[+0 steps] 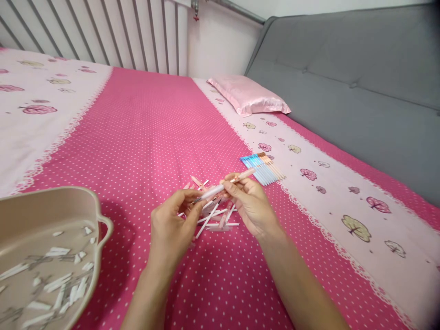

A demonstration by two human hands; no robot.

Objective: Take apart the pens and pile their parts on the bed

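Note:
Between my two hands is a pen (213,191) with a whitish, translucent barrel and a pale pink end, slanting up to the right. My left hand (175,215) is closed in a pinch at its dark, pointed lower end. Wrapped round the pink upper part are the fingers of my right hand (248,201). Beneath both hands lies a loose pile of pen parts (225,215), with white thin tubes and pink printed pieces crossing one another. My fingers hide part of that pile.
At the lower left stands a beige basin (99,256) holding white and clear small parts. A row of blue and orange-brown pens (263,168) lies beyond my right hand. Farther back are a pink pillow (247,94), a grey headboard (350,87) and a white radiator (103,32).

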